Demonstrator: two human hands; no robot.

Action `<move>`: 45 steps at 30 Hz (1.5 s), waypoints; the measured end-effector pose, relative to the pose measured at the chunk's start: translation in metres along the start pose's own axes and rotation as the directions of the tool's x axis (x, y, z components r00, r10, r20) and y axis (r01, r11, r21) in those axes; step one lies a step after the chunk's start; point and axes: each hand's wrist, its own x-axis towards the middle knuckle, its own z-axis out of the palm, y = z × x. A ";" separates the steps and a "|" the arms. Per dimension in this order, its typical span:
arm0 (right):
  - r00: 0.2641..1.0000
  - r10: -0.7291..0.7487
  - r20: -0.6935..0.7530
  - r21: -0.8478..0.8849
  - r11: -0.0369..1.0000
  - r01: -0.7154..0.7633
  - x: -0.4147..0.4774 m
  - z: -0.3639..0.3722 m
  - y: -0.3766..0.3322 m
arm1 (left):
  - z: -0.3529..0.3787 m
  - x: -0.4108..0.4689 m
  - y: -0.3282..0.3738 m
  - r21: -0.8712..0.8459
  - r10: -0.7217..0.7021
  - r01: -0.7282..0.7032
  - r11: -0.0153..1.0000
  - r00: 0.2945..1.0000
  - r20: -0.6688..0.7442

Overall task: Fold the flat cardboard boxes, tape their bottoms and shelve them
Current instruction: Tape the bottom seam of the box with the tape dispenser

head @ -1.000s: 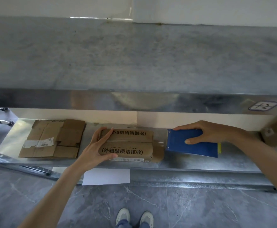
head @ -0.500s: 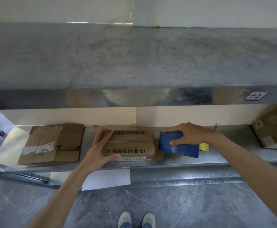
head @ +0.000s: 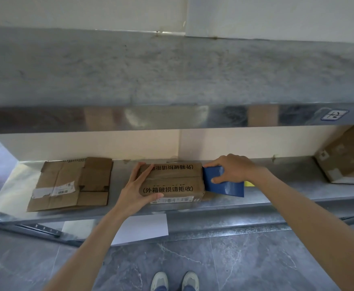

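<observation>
A folded brown cardboard box [head: 174,183] with black printed characters stands on the lower metal shelf [head: 276,194]. My left hand [head: 137,185] grips its left end, fingers over the top and thumb along the front. My right hand [head: 232,169] grips a blue tape dispenser [head: 224,185], whose left edge touches the box's right end. A bit of yellow [head: 248,183] shows behind the dispenser. A flat, unfolded cardboard box [head: 71,184] with a white label lies on the shelf to the left.
The upper metal shelf [head: 171,76] overhangs the lower one, close above my hands. Another brown box [head: 348,156] sits at the far right of the lower shelf. A white sheet [head: 142,228] lies below the shelf on the grey floor, and my shoes [head: 175,280] are under me.
My right hand has carried the blue dispenser leftward along the shelf until it meets the box's right end. My left hand has stayed on the box.
</observation>
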 end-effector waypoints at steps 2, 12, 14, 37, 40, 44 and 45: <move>1.000 0.013 -0.013 -0.016 1.000 -0.013 0.002 0.007 -0.003 | 0.000 0.000 -0.001 0.006 0.001 -0.001 1.000 1.000 0.005; 0.930 0.176 -0.322 0.102 0.983 -0.151 0.007 0.046 0.025 | 0.002 -0.001 -0.001 -0.015 -0.006 0.006 1.000 1.000 -0.030; 0.884 0.246 -0.398 0.162 0.967 -0.197 0.012 0.057 0.033 | 0.003 -0.001 0.000 -0.040 -0.010 0.008 0.999 0.999 -0.038; 0.743 0.389 -0.544 0.301 0.917 -0.260 0.011 0.091 0.043 | 0.008 -0.002 0.000 -0.134 -0.006 -0.007 0.991 0.995 -0.102; 0.663 0.308 -0.683 0.263 0.950 -0.170 0.006 0.087 0.029 | 0.009 -0.002 -0.001 -0.151 -0.005 -0.012 0.988 0.994 -0.109; 0.698 0.187 -0.691 0.339 0.937 0.084 0.010 0.083 -0.015 | 0.011 -0.002 -0.002 -0.178 -0.031 0.012 0.984 0.994 -0.104; 0.736 0.165 -0.656 0.387 0.911 0.141 0.014 0.084 -0.028 | 0.011 -0.002 -0.002 -0.188 -0.043 0.024 0.982 0.994 -0.100</move>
